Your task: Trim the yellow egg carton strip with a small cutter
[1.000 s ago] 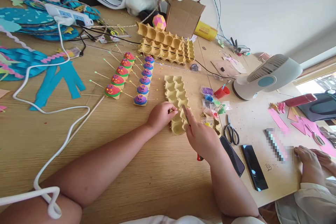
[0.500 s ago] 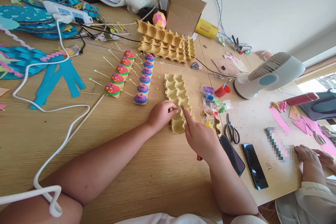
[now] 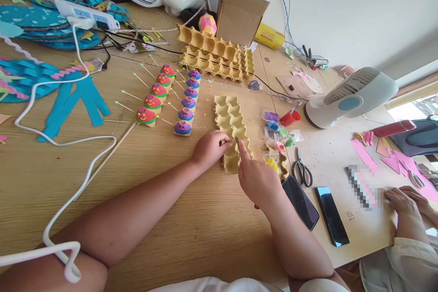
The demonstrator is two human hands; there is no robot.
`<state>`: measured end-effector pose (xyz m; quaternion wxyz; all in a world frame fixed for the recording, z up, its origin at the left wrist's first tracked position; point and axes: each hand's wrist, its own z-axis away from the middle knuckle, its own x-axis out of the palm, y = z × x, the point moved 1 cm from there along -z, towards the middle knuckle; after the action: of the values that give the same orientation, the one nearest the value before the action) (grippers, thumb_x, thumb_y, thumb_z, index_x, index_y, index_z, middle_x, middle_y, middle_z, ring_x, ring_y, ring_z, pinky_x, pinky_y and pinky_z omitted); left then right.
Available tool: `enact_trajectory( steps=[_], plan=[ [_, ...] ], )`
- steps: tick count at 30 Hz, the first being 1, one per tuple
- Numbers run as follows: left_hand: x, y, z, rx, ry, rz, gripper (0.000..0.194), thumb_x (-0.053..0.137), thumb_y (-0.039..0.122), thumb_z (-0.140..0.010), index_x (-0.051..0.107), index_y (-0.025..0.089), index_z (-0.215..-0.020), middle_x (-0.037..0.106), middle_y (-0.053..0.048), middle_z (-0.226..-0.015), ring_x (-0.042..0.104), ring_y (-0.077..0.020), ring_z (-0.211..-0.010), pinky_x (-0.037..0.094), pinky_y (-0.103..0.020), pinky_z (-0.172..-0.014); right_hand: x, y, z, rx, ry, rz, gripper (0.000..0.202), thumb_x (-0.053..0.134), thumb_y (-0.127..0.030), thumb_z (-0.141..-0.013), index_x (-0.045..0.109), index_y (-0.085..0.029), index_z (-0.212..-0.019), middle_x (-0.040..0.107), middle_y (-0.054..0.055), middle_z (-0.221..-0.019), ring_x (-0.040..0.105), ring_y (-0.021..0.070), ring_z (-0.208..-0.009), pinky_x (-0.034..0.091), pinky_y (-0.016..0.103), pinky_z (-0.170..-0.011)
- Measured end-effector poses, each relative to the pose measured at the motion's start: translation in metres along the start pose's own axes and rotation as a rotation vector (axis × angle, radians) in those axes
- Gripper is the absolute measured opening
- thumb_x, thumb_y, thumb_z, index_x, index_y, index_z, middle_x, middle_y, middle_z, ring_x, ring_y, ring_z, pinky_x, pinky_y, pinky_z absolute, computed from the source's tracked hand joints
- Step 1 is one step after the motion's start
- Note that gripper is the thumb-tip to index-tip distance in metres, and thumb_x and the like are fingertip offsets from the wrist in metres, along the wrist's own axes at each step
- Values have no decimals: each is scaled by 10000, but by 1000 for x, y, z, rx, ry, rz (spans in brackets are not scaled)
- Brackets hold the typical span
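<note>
Two hands: The left hand (image 3: 210,148) seems to pinch the left edge of the egg tray (image 3: 224,121) with thumb and fingers. The right hand (image 3: 260,181) is curled around a tool with a thin blade (image 3: 237,140), one finger lying along it.
Egg tray: It lies in the middle of the frame, partly under both hands.
Bumpy rows: Left of the tray, a red and green row (image 3: 152,102) and a blue and purple row (image 3: 188,102) have faces and little sticks. They look all done.
Bare cups: The egg tray has no paint, faces or sticks yet. Its two lines of cups look joined at the top. I can't tell how much is cut, because the hands hide it.
Table (image 3: 205,237): Wood, with a red cup (image 3: 289,118) and scissors (image 3: 301,171) right of the middle, and blue paper crafts (image 3: 34,23) at upper left.
Room: White wall (image 3: 359,0) at upper right, a fan (image 3: 349,96) below it, a bright window (image 3: 417,107) at the right edge. Another person's hand (image 3: 404,203) rests at lower right.
</note>
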<state>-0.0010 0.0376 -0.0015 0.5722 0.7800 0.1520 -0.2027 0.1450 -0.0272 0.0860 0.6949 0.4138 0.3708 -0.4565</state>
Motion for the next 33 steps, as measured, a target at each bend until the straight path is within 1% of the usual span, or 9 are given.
enact_trajectory(
  steps=[3, 9, 13, 17, 22, 28, 33],
  plan=[
    [0, -1, -1, -7, -6, -2, 72, 662, 235, -853, 700, 197, -805, 704, -19, -860, 635, -175, -803, 461, -292, -709, -2, 0, -1, 5, 0, -7, 656, 275, -272, -998, 57, -169, -1608, 746, 73, -829, 707, 198, -730, 439, 266, -562],
    [1, -1, 0, -7, -6, -9, 70, 658, 239, -852, 698, 199, -809, 700, -20, -858, 632, -175, -799, 467, -292, -725, -2, 0, 1, -15, 3, 15, 665, 300, -252, -983, 87, -161, -1607, 736, 54, -771, 704, 202, -681, 421, 271, -506],
    [1, 0, 0, -15, -10, -13, 75, 661, 238, -850, 694, 201, -795, 704, -22, -859, 636, -179, -804, 465, -293, -718, -2, -1, 1, 0, 7, 5, 665, 295, -252, -985, 79, -149, -1606, 743, 77, -804, 711, 205, -718, 438, 270, -536],
    [1, 0, 0, -24, -11, -25, 73, 660, 244, -852, 693, 202, -802, 703, -21, -867, 635, -181, -810, 468, -295, -729, -3, -1, -1, -10, -5, -1, 658, 295, -262, -989, 93, -152, -1605, 746, 75, -824, 708, 202, -723, 440, 267, -558],
    [2, 1, 0, -17, -17, -39, 93, 656, 253, -856, 685, 200, -786, 695, -18, -853, 629, -176, -799, 453, -290, -707, -4, -1, -5, -14, 32, -32, 664, 303, -263, -984, 99, -140, -1603, 747, 89, -865, 710, 195, -730, 415, 261, -552],
    [2, 1, 1, -24, -21, -44, 91, 653, 270, -859, 692, 206, -807, 701, -23, -880, 629, -180, -814, 456, -290, -712, -9, 5, 1, -31, -16, -53, 647, 279, -268, -989, 106, -163, -1604, 746, 60, -829, 701, 203, -730, 409, 269, -561],
    [3, -1, 0, -13, -30, -34, 82, 656, 255, -855, 687, 207, -797, 693, -15, -867, 623, -173, -801, 451, -288, -708, -10, 4, -1, -29, -22, -69, 654, 295, -271, -987, 107, -158, -1603, 753, 73, -883, 706, 200, -757, 412, 270, -572]
  ],
)
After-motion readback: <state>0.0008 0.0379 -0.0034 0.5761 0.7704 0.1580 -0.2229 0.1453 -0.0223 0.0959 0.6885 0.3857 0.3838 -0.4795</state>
